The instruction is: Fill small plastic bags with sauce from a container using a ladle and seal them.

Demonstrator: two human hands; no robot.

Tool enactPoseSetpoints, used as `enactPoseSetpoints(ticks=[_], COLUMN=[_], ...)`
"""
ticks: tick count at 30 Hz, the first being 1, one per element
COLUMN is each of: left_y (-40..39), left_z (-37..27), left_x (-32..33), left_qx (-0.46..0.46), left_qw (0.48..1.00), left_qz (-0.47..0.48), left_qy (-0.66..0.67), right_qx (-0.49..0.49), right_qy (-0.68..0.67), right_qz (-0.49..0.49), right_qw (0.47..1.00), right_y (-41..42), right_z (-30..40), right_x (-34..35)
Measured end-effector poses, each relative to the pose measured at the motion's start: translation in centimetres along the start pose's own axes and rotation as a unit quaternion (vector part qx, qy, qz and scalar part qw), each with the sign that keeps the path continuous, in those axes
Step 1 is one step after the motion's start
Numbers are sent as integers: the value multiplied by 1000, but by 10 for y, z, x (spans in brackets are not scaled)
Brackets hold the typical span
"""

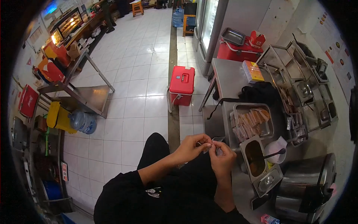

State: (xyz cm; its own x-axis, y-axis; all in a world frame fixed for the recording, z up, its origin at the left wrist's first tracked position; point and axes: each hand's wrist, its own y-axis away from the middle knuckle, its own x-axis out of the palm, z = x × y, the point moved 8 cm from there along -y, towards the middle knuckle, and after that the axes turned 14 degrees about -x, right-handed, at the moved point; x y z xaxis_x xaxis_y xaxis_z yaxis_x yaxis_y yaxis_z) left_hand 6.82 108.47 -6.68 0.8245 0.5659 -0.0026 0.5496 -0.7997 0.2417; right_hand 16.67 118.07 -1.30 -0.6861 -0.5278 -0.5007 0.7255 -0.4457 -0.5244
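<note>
My left hand [195,145] and my right hand [222,158] meet fingertip to fingertip above my lap. Between them they pinch a small clear plastic bag [219,152], mostly hidden by the fingers. To the right of my hands, a steel tray [271,132] on the counter holds many flat plastic packets [249,124] with brownish contents. Nearer to me stands a deep steel food pan [254,156] of dark liquid, its lid [269,179] leaning in front. A black-handled ladle [275,153] reaches from the pan across a white container [275,159].
A large steel pot [300,184] stands on the steel counter [228,84] at right, below a wire rack [293,72]. A red cooler box [181,84] sits on the tiled floor ahead. At left are a steel table [92,95], a yellow bin [57,117] and a water jug [83,121].
</note>
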Motion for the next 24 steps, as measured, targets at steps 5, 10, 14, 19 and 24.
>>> enactPoseSetpoints(ticks=[5,10,14,19,24], left_y=[-2,7,13,10,6], left_z=[-8,-22,-26,-37,-49], left_x=[10,6,0,-6,-23], left_qx=[19,119,134,158,203], left_qw=[1000,970,959,943,952], left_qz=[-18,-161,-184,-98,-98], left_qy=[-1,-136,-166,-277,-205], right_qx=[-14,-37,10,-7,8], right_qy=[26,84,60,60,-222], right_qz=[-36,-49,-40,54,69], right_qw=[999,995,997,997,973], right_y=[-4,-2,0,9,20], right_z=[2,-5,-16,-20,-18], right_x=[2,5,5,15,30])
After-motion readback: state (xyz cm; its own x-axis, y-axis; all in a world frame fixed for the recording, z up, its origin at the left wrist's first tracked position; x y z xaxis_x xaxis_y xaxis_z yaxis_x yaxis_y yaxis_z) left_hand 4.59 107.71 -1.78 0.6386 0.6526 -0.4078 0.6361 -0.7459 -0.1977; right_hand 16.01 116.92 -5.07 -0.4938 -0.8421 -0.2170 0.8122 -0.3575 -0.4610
